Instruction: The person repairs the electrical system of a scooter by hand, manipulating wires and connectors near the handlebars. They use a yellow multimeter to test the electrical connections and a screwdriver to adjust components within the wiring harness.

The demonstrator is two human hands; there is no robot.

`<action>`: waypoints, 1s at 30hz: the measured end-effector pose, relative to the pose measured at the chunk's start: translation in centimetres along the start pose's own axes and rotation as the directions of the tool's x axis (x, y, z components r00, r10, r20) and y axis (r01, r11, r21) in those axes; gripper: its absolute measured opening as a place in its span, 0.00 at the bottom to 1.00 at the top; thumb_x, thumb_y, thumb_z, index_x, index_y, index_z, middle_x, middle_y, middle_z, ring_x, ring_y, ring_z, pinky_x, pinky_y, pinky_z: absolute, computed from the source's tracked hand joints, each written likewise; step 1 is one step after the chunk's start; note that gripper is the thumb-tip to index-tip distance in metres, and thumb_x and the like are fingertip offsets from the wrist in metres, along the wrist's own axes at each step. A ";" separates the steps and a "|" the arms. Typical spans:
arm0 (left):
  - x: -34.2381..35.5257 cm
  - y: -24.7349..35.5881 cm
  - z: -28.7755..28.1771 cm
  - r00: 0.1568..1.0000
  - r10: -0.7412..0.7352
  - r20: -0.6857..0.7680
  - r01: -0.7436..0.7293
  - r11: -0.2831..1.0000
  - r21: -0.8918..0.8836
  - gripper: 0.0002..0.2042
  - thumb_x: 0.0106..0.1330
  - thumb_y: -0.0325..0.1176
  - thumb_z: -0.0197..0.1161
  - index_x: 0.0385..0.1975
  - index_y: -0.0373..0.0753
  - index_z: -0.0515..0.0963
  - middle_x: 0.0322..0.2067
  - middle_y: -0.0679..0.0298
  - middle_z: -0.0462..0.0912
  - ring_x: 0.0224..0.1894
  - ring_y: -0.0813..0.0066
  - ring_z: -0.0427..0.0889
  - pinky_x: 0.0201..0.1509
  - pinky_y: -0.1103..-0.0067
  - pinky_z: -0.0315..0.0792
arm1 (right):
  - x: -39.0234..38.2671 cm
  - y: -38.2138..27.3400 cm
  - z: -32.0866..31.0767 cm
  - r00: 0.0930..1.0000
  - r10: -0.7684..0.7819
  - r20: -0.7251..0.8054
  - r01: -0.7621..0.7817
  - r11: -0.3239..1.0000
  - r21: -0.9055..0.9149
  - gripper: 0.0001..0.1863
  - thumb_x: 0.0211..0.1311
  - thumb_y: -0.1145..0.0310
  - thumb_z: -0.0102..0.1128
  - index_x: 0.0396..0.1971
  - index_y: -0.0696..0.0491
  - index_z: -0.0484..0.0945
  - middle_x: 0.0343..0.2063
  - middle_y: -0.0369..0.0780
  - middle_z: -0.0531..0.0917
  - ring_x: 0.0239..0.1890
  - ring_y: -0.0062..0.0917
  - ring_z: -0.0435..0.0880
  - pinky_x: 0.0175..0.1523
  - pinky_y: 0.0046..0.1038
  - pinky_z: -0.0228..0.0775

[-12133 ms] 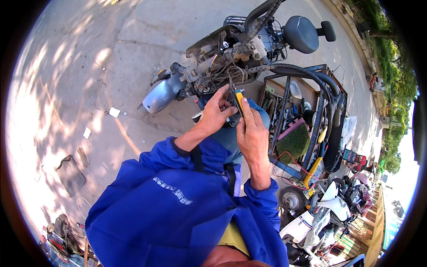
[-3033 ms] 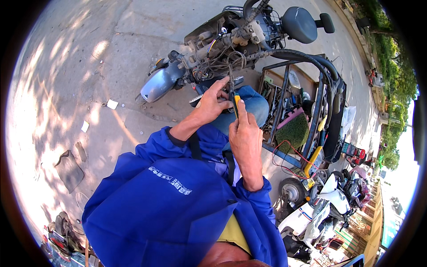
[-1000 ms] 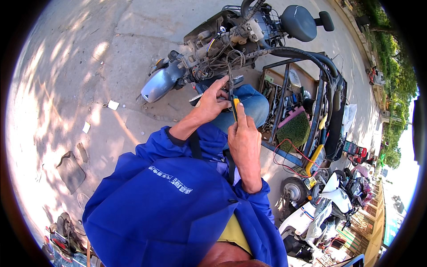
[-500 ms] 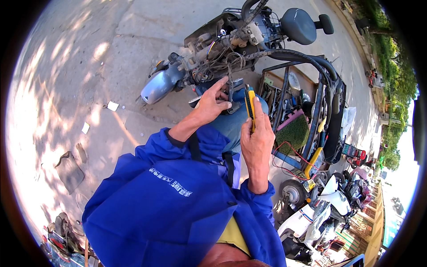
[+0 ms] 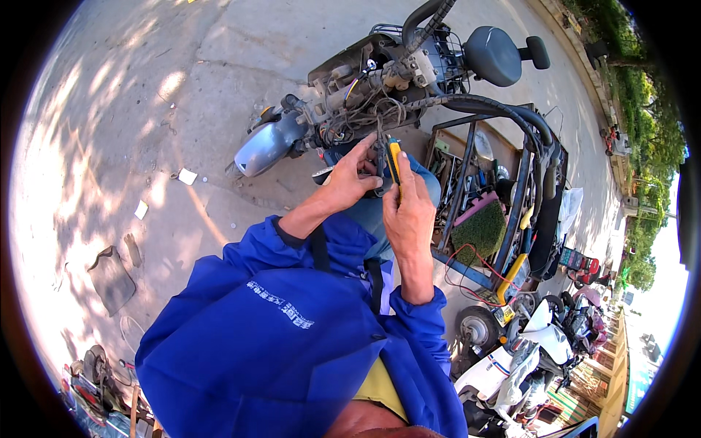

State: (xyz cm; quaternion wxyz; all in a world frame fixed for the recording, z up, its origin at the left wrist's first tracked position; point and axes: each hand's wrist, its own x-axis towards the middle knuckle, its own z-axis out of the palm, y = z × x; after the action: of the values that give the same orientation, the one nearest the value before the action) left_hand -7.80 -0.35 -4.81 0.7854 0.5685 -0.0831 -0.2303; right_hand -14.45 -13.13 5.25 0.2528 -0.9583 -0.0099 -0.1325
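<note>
My right hand (image 5: 410,215) grips a yellow and black utility knife (image 5: 395,157), its tip pointing away from me. Just left of it, my left hand (image 5: 347,182) has thumb and forefinger around a dark wrapped cable (image 5: 380,150) that hangs from the wiring. The knife lies alongside the cable; whether the blade touches it I cannot tell. Beyond both hands, an electric scooter (image 5: 343,98) stands with its front stripped and a tangle of wires (image 5: 376,109) exposed. Its silver-blue front fender (image 5: 270,142) is at the left.
On the right, a metal-framed cart (image 5: 456,186) holds loose tools and a green mat (image 5: 480,230). A yellow meter (image 5: 513,277) with red leads rests at its near corner. Parked scooters (image 5: 504,365) stand at lower right. A dark flat piece (image 5: 112,281) lies on the ground at left.
My right hand has moved left with the knife, bringing it close beside the cable. My left hand stays at the cable, shifted slightly in view.
</note>
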 end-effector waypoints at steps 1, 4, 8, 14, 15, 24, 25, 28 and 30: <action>0.0 0.1 0.0 1.000 -0.002 0.003 0.002 1.000 -0.005 0.48 0.59 0.14 0.66 0.80 0.33 0.49 0.57 0.58 0.73 0.46 0.76 0.77 0.47 0.79 0.79 | 0.1 0.0 0.1 1.000 -0.011 0.001 0.011 1.000 -0.015 0.33 0.64 0.80 0.59 0.71 0.51 0.70 0.44 0.49 0.83 0.35 0.46 0.86 0.38 0.43 0.80; 0.0 0.2 0.0 1.000 0.001 0.007 -0.001 1.000 -0.016 0.48 0.59 0.14 0.66 0.80 0.33 0.48 0.57 0.58 0.73 0.46 0.76 0.77 0.47 0.79 0.79 | 0.2 0.1 0.3 1.000 -0.029 0.010 0.029 0.998 -0.048 0.33 0.64 0.78 0.60 0.71 0.50 0.70 0.49 0.48 0.84 0.37 0.48 0.88 0.37 0.45 0.83; 0.0 -0.1 0.0 1.000 0.006 0.003 -0.006 1.000 -0.008 0.48 0.59 0.14 0.67 0.80 0.33 0.48 0.57 0.58 0.73 0.45 0.76 0.77 0.47 0.79 0.78 | 0.1 0.4 0.5 0.999 -0.034 0.016 0.035 0.998 -0.049 0.33 0.64 0.78 0.61 0.71 0.51 0.69 0.49 0.48 0.84 0.38 0.48 0.88 0.37 0.45 0.83; 0.0 0.4 0.0 1.000 -0.001 -0.006 0.001 1.000 0.011 0.47 0.59 0.14 0.66 0.80 0.33 0.49 0.58 0.57 0.73 0.45 0.76 0.77 0.47 0.79 0.78 | 0.3 0.0 0.6 1.000 -0.025 0.014 0.026 0.999 -0.040 0.33 0.64 0.80 0.59 0.71 0.52 0.70 0.46 0.50 0.83 0.38 0.48 0.87 0.39 0.45 0.81; -0.1 0.4 0.1 1.000 -0.003 -0.008 0.003 1.000 0.011 0.47 0.60 0.14 0.66 0.80 0.33 0.49 0.58 0.57 0.73 0.45 0.77 0.77 0.47 0.79 0.78 | 0.3 -0.1 0.5 1.000 -0.016 0.012 0.017 0.999 -0.030 0.33 0.64 0.81 0.58 0.70 0.52 0.71 0.45 0.51 0.83 0.37 0.49 0.86 0.40 0.45 0.80; 0.1 -0.1 -0.1 0.999 0.040 0.008 -0.040 0.998 0.038 0.46 0.59 0.13 0.65 0.79 0.32 0.51 0.54 0.59 0.77 0.46 0.77 0.78 0.50 0.77 0.78 | 0.5 -0.1 0.4 0.997 -0.028 0.072 0.039 0.988 -0.151 0.34 0.62 0.78 0.62 0.71 0.52 0.69 0.50 0.48 0.83 0.39 0.47 0.88 0.38 0.44 0.84; 0.1 -0.2 -0.1 0.999 0.042 0.004 -0.042 0.998 0.036 0.46 0.59 0.13 0.65 0.79 0.32 0.51 0.53 0.59 0.77 0.46 0.77 0.78 0.50 0.77 0.77 | 0.5 -0.3 0.3 0.997 -0.020 0.071 0.030 0.989 -0.148 0.33 0.63 0.78 0.61 0.70 0.52 0.69 0.48 0.48 0.83 0.38 0.48 0.87 0.38 0.44 0.83; -0.1 0.0 0.0 0.999 0.047 -0.002 -0.047 0.998 0.030 0.46 0.59 0.13 0.65 0.79 0.32 0.51 0.52 0.60 0.77 0.46 0.77 0.78 0.50 0.77 0.77 | 0.7 -0.8 0.2 0.997 -0.004 0.072 0.014 0.990 -0.142 0.32 0.64 0.80 0.59 0.70 0.52 0.70 0.46 0.50 0.83 0.37 0.49 0.87 0.37 0.46 0.81; -0.2 0.4 0.0 0.999 0.051 0.003 -0.051 0.998 0.025 0.46 0.59 0.13 0.65 0.79 0.31 0.52 0.51 0.61 0.77 0.46 0.77 0.78 0.50 0.78 0.77 | 0.6 -0.7 0.3 0.997 -0.006 0.076 0.017 0.989 -0.145 0.32 0.64 0.79 0.59 0.70 0.52 0.70 0.45 0.50 0.83 0.37 0.50 0.87 0.37 0.46 0.81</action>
State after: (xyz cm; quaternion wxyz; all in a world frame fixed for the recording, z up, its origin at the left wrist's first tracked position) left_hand -7.89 -0.18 -4.42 0.7837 0.5757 -0.1015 -0.2101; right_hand -13.82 -12.38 5.50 0.1807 -0.9785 -0.0151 -0.0981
